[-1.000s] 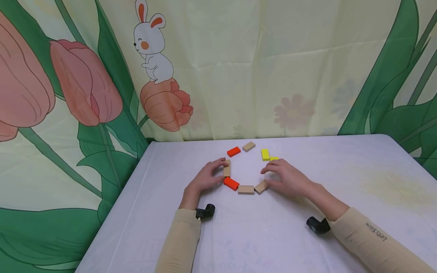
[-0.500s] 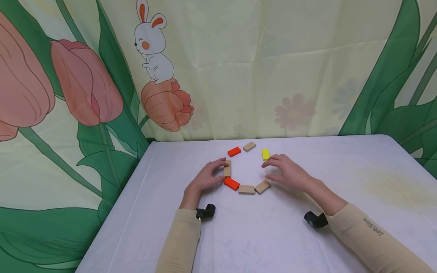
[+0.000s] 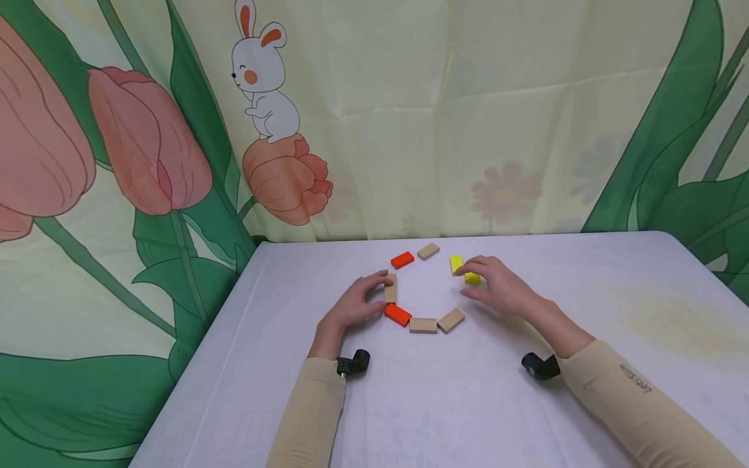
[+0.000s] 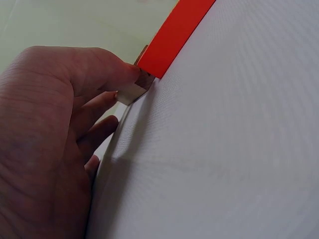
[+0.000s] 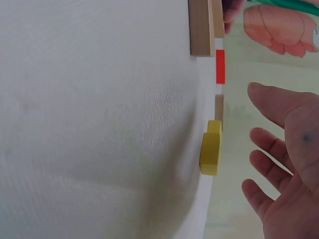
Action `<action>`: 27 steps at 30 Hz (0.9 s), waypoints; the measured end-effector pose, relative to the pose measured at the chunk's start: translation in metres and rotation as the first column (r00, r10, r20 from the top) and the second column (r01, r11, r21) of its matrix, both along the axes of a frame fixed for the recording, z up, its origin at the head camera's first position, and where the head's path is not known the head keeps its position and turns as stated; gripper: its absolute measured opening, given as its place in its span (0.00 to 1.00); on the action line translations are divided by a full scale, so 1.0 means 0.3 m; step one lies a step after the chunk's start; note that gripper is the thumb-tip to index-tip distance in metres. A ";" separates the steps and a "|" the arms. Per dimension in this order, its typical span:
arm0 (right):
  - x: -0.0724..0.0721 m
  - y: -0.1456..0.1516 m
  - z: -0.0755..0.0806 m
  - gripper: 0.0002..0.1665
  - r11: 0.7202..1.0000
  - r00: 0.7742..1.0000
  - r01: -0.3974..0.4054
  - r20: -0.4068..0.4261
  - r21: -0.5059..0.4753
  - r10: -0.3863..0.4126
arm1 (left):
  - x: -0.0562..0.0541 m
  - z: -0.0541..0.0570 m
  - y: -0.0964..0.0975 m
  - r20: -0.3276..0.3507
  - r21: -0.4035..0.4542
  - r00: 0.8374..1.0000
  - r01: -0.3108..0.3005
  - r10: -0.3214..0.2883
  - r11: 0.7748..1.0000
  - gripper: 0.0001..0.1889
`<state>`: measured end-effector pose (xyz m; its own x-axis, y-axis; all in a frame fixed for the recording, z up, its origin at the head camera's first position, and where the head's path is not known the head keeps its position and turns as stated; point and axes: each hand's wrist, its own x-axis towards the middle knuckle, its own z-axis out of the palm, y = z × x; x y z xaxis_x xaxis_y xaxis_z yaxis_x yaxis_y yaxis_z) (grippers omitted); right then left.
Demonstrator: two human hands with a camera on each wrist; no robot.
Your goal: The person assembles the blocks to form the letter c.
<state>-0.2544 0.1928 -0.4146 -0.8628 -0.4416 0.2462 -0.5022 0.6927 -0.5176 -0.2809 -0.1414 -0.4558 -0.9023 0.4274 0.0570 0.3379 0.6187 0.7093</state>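
Note:
My left hand pinches an upright-lying plain wooden block on the left side of a ring of small blocks, index finger at its far end and thumb at its near end. In the left wrist view the thumb lies right at the corner where a red block meets that wooden block. My right hand hovers with relaxed, spread fingers over two yellow blocks. The right wrist view shows the fingers apart from the yellow blocks, holding nothing.
Two more wooden blocks continue the ring along its near side. Another red block and a wooden block lie at the far side. A white cloth covers the table; a printed curtain hangs behind it.
My right hand has drawn away from the near right wooden block and moved farther back, over the yellow blocks. The left hand keeps its hold in the same place.

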 end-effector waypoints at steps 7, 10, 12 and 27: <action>-0.025 0.013 -0.002 0.20 0.999 0.999 0.040 0.029 -0.005 -0.039 | 0.001 0.001 0.001 -0.003 -0.004 1.000 -0.004 0.004 1.000 0.23; -0.036 0.023 -0.004 0.21 0.999 0.998 0.050 0.041 0.006 -0.051 | 0.002 0.001 0.001 -0.003 -0.003 1.000 -0.005 0.005 1.000 0.23; -0.043 0.030 -0.005 0.21 0.999 0.998 0.049 0.036 0.008 -0.049 | 0.003 0.001 0.001 -0.001 -0.002 1.000 -0.007 0.007 1.000 0.23; -0.086 0.062 -0.018 0.21 0.998 0.997 0.062 0.050 0.014 -0.062 | -0.002 0.000 -0.001 -0.011 -0.011 1.000 0.005 -0.005 1.000 0.23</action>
